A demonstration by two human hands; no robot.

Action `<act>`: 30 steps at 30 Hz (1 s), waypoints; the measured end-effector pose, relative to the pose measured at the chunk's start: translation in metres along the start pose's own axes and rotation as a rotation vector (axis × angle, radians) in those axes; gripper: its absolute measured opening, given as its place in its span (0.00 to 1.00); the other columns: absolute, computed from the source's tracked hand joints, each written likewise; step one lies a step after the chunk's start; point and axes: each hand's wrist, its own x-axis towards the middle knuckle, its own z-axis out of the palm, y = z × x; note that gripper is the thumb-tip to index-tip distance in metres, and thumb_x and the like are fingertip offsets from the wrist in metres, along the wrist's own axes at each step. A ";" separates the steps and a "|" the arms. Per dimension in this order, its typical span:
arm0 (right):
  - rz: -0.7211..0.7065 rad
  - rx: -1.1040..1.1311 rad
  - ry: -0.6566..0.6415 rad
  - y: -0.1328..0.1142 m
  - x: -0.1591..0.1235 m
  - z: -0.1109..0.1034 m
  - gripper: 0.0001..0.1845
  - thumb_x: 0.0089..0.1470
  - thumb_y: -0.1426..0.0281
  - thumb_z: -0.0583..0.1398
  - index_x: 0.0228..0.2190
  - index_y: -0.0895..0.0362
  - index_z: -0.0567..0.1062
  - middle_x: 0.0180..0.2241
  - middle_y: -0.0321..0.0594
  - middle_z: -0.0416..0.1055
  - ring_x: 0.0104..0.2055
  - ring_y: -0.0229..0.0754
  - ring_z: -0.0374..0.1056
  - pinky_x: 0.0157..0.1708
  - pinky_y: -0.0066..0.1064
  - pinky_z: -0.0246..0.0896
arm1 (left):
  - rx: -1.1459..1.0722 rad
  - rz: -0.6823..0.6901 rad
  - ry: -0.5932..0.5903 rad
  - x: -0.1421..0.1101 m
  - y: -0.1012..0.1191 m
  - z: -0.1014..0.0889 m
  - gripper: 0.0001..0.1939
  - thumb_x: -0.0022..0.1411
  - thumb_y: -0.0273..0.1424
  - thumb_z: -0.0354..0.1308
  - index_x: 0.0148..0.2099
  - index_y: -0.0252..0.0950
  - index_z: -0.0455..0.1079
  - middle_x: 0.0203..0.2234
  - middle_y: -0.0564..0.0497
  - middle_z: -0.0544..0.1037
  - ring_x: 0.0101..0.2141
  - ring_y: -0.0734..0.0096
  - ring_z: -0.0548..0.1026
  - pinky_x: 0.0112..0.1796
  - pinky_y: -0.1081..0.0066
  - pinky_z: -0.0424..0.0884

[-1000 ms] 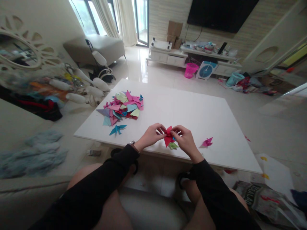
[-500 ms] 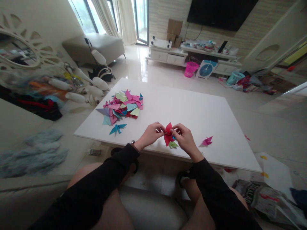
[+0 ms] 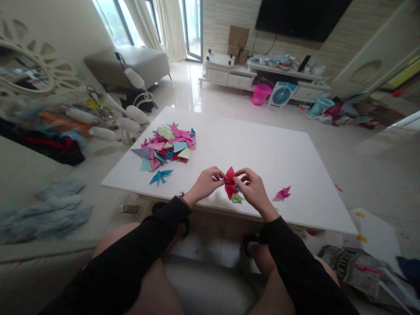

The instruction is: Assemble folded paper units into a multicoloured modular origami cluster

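Between my two hands is a red origami crane (image 3: pixel 230 189), its wings spread one away from me and one toward me. My left hand (image 3: pixel 211 180) pinches its left end with thumb and fingers. The right end is pinched by my right hand (image 3: pixel 250 186). Beneath and just behind the crane, partly covered, lie a green folded paper (image 3: pixel 237 198) and a bit of blue paper. A magenta origami crane (image 3: pixel 284 192) rests to the right of my right hand. Off to the left sits a blue origami crane (image 3: pixel 161 176) with wings out.
A heap of colourful folded papers (image 3: pixel 170 146) covers the left part of the white table (image 3: pixel 256 144). Beyond the table stand a pink basket (image 3: pixel 261 95), a blue fan (image 3: pixel 282 94) and a low TV cabinet (image 3: pixel 226 78). A floor lamp (image 3: pixel 134 78) is at the left.
The red crane's wings look slightly more opened and rounded than before. Both hands keep their pinch in nearly the same place.
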 end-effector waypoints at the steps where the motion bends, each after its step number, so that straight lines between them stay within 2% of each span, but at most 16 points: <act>1: -0.002 -0.001 0.010 0.000 0.000 0.000 0.07 0.56 0.65 0.61 0.35 0.55 0.75 0.38 0.41 0.76 0.30 0.39 0.70 0.26 0.29 0.63 | -0.001 -0.003 0.003 0.000 0.000 0.000 0.02 0.57 0.27 0.65 0.35 0.35 0.79 0.32 0.50 0.75 0.31 0.74 0.74 0.34 0.73 0.72; 6: -0.003 -0.060 0.063 0.003 0.000 -0.001 0.07 0.51 0.71 0.58 0.34 0.55 0.74 0.38 0.40 0.76 0.30 0.39 0.69 0.28 0.30 0.63 | -0.001 -0.024 0.004 0.000 0.001 -0.002 0.03 0.57 0.28 0.65 0.35 0.35 0.80 0.31 0.50 0.76 0.32 0.73 0.74 0.33 0.73 0.70; 12: -0.005 -0.072 0.061 0.004 0.001 0.000 0.05 0.54 0.67 0.60 0.32 0.55 0.74 0.35 0.40 0.75 0.30 0.39 0.69 0.29 0.31 0.63 | -0.005 -0.026 -0.004 0.001 -0.002 -0.001 0.04 0.57 0.29 0.66 0.35 0.36 0.80 0.32 0.50 0.76 0.32 0.72 0.74 0.34 0.73 0.71; 30: -0.031 -0.097 0.049 0.005 0.001 0.000 0.05 0.55 0.67 0.60 0.30 0.55 0.75 0.33 0.39 0.76 0.29 0.39 0.68 0.30 0.32 0.64 | -0.001 -0.010 -0.023 0.002 -0.003 0.000 0.05 0.57 0.31 0.66 0.35 0.35 0.80 0.31 0.50 0.75 0.31 0.74 0.74 0.34 0.73 0.71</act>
